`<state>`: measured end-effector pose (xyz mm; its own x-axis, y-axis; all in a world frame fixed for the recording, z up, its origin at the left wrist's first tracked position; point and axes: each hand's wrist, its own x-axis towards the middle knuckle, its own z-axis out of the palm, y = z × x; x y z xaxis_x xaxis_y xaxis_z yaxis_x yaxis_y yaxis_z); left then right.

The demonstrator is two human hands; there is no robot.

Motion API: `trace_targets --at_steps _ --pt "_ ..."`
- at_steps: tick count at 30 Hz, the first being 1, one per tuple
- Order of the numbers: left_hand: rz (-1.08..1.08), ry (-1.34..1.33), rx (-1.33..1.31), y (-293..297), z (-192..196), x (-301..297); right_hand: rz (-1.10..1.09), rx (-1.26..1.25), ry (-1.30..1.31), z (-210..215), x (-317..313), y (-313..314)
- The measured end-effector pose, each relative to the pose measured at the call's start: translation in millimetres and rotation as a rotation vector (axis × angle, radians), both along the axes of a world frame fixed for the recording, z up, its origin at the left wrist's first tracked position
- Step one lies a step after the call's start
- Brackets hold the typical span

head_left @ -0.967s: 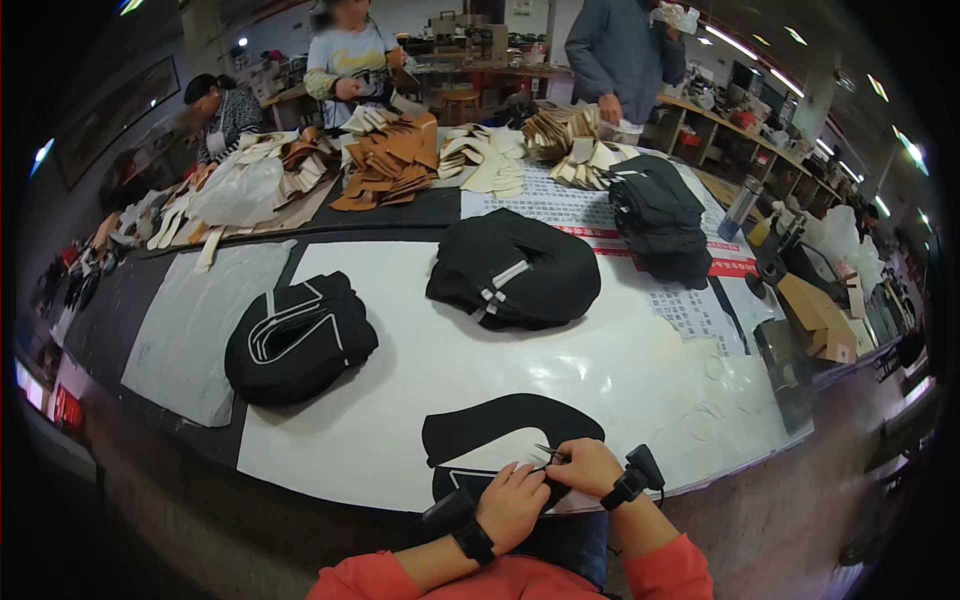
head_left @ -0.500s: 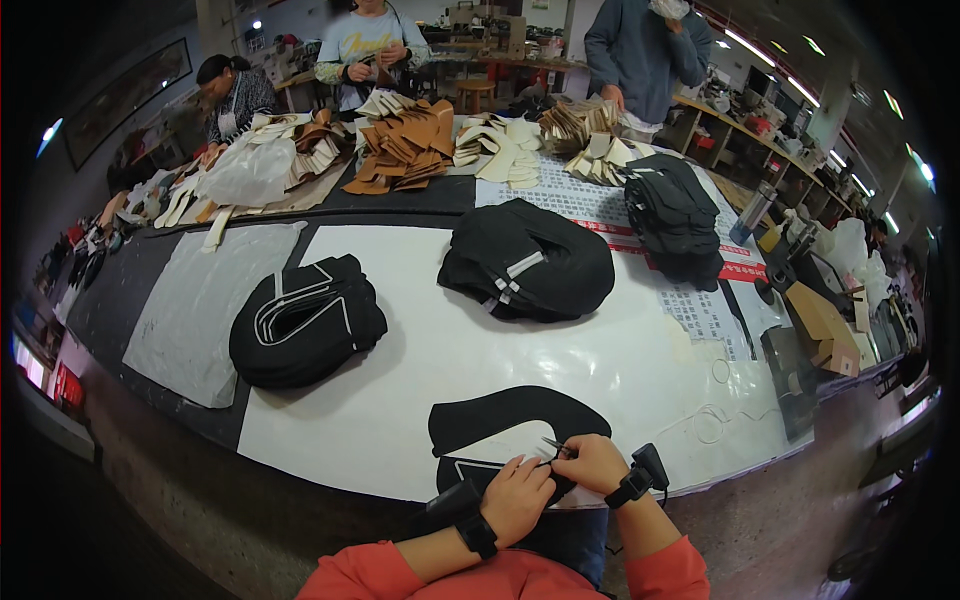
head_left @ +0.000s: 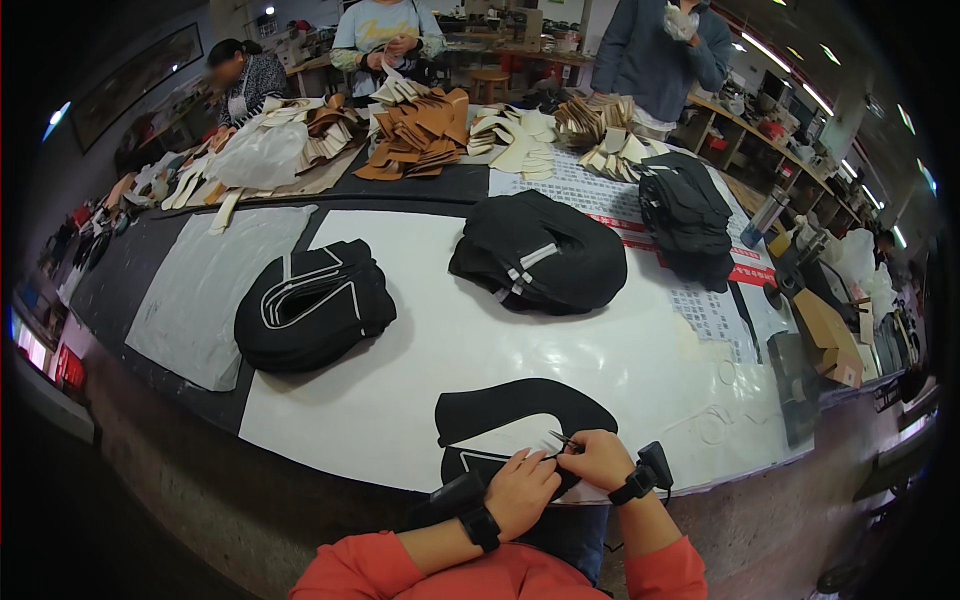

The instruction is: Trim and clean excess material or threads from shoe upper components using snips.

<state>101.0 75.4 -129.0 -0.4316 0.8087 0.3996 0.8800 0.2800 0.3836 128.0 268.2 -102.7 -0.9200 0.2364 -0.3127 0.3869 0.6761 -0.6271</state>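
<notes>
Resting L hand (head_left: 522, 490) on curved black piece (head_left: 530, 398), fingers bent, nr front edge of table (head_left: 120, 262). Gripping small pointed metal tool (head_left: 563, 438), too small to ID, in R hand (head_left: 598, 460), just beside L hand. Wearing black wristbands (head_left: 632, 485) & red sleeves (head_left: 360, 565). Working on white sheet (head_left: 370, 400). Facing white-lined black stack (head_left: 325, 337) fwd-L, black stack w/ white strips (head_left: 580, 270) fwd-ctr, black pile (head_left: 685, 215) fwd-R. Looking across to brown pcs (head_left: 420, 135), cream pcs (head_left: 515, 145) & 3 co-workers (head_left: 650, 50).
</notes>
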Motion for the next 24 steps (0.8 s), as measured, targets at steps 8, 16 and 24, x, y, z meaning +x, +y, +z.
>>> trace_targets --at_steps 8,16,24 --pt "0.012 -0.016 0.017 -1 -3 1 -0.011 -0.011 -0.027 -2 0 0" --pt "0.038 0.0 0.06 5 -8 6 -0.031 -0.031 0.0 -6 3 5" --pt "0.061 0.018 0.034 6 -12 6 -0.033 -0.108 -0.004 -3 -1 5"
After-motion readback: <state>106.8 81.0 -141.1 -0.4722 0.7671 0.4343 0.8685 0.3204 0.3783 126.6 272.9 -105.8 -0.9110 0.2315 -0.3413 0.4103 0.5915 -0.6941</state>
